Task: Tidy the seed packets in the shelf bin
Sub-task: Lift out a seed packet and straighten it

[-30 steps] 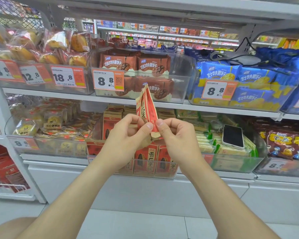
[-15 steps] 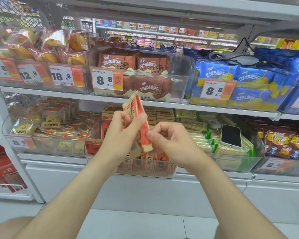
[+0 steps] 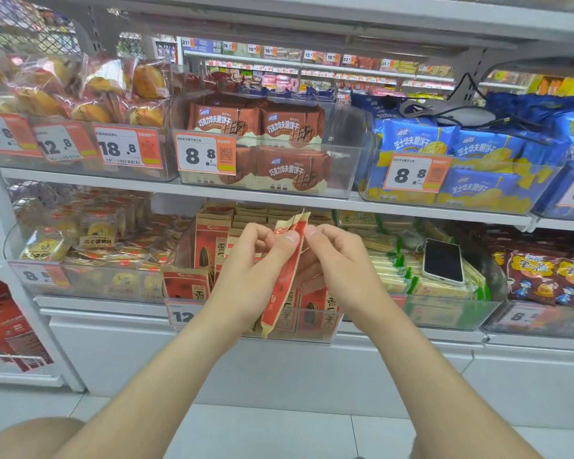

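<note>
A red and cream seed packet (image 3: 284, 279) hangs edge-on in front of the clear shelf bin (image 3: 179, 256) on the lower shelf. My left hand (image 3: 249, 273) pinches the packet near its top between thumb and fingers. My right hand (image 3: 335, 263) pinches the same packet's top edge from the right. More seed packets (image 3: 209, 250) stand in the bin behind my hands, some upright at the back left, others leaning at the front (image 3: 186, 286). My hands hide the middle of the bin.
A phone (image 3: 443, 261) lies on green-and-cream packets in the bin to the right. Clear bins of brown (image 3: 279, 127) and blue (image 3: 444, 147) biscuit packs sit on the shelf above. Wrapped cakes (image 3: 90, 240) fill the bin to the left. Price tags line the bin fronts.
The packet has dropped lower and turned more edge-on, its bottom now hanging below my hands. Both hands have shifted their grip up to the packet's top.
</note>
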`<move>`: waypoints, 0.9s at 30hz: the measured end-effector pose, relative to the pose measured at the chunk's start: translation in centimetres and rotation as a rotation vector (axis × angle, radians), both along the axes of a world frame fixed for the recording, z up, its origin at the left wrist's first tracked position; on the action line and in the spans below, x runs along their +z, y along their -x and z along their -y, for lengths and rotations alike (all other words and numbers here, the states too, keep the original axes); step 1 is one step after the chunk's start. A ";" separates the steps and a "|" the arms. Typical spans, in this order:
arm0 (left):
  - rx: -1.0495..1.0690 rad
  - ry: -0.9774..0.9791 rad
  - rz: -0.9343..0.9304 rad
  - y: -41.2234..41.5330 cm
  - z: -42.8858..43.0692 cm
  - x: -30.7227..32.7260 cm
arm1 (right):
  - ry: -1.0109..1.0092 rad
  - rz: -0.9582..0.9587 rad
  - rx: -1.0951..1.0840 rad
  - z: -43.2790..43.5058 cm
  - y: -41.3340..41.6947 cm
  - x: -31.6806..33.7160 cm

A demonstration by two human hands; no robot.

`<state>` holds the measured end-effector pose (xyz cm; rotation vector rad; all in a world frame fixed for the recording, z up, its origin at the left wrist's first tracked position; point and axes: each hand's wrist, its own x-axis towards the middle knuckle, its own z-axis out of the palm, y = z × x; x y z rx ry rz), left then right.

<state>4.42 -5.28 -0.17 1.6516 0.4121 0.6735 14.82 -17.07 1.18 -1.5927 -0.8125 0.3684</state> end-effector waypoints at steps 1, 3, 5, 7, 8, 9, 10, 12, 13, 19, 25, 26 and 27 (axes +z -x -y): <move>-0.011 -0.006 -0.014 0.0 0.1 -0.1 | -0.016 0.008 -0.013 -0.1 0.0 0.0; -0.022 -0.028 -0.027 0.0 0.4 0.0 | -0.036 0.013 -0.018 -0.2 0.0 -0.1; -0.057 -0.039 -0.028 0.0 0.4 0.0 | -0.059 0.007 -0.024 -0.3 0.0 -0.2; -0.084 -0.029 -0.018 0.1 0.4 0.1 | -0.094 0.004 -0.033 -0.5 0.0 -0.5; -0.095 -0.028 -0.022 0.2 0.4 0.1 | -0.106 -0.002 -0.033 -0.6 -0.1 -0.5; -0.109 -0.027 -0.031 0.2 0.3 0.2 | -0.113 -0.011 -0.030 -0.7 -0.1 -0.6; -0.117 -0.014 -0.039 0.2 0.3 0.5 | -0.112 -0.015 -0.019 -0.6 -0.2 -0.6; -0.136 0.047 -0.064 0.6 0.2 0.6 | -0.125 0.000 0.001 -0.6 -0.5 -0.7; -0.145 0.074 -0.077 1.0 0.1 0.7 | -0.152 0.002 0.008 -0.6 -0.7 -0.8; -0.251 0.044 -0.267 -0.1 -1.8 1.4 | -0.110 0.042 0.182 -0.2 -1.0 -0.8; -0.347 -0.186 -0.209 3.0 -1.8 1.2 | -0.200 0.047 -0.082 -1.0 -0.8 -0.7; -0.311 -0.343 -0.197 2.8 -2.3 1.0 | -0.219 0.063 -0.137 -1.1 -0.9 -0.7; -0.298 -0.464 -0.201 2.7 -2.6 0.9 | -0.232 0.076 -0.173 -1.3 -0.9 -0.6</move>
